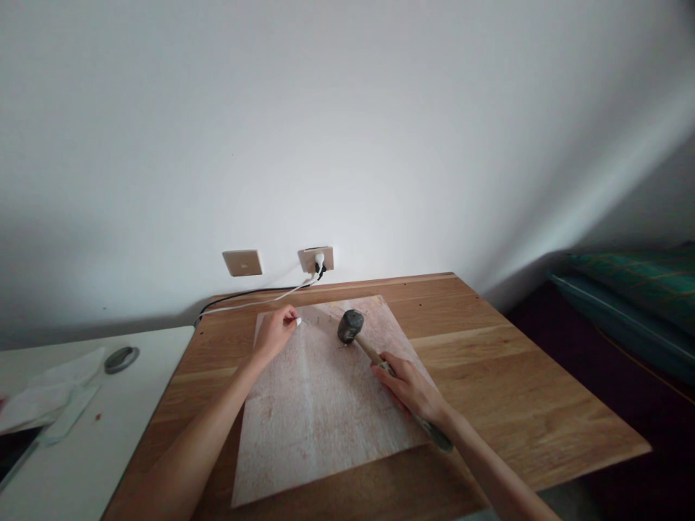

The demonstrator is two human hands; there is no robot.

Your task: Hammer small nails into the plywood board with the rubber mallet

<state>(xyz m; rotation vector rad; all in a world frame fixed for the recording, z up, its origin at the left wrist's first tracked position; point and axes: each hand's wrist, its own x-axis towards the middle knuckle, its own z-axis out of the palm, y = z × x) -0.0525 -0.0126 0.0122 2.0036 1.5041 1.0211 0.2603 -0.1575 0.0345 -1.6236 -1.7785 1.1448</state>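
A pale whitewashed board (320,405) lies on a wooden table (515,391). My right hand (410,391) is closed round the wooden handle of a hammer (352,329); its dark round head rests on the board near the far edge. My left hand (276,331) is at the board's far left corner, fingers pinched on something small and white that I cannot make out. A few tiny nails seem to stand in the board between the hand and the hammer head, too small to be sure.
A white table (87,449) adjoins on the left with paper (48,394) and a round metal lid (120,359). Two wall plates (242,263) sit above the table, one with a plug and cables (260,295). A bed with green bedding (635,289) is at right.
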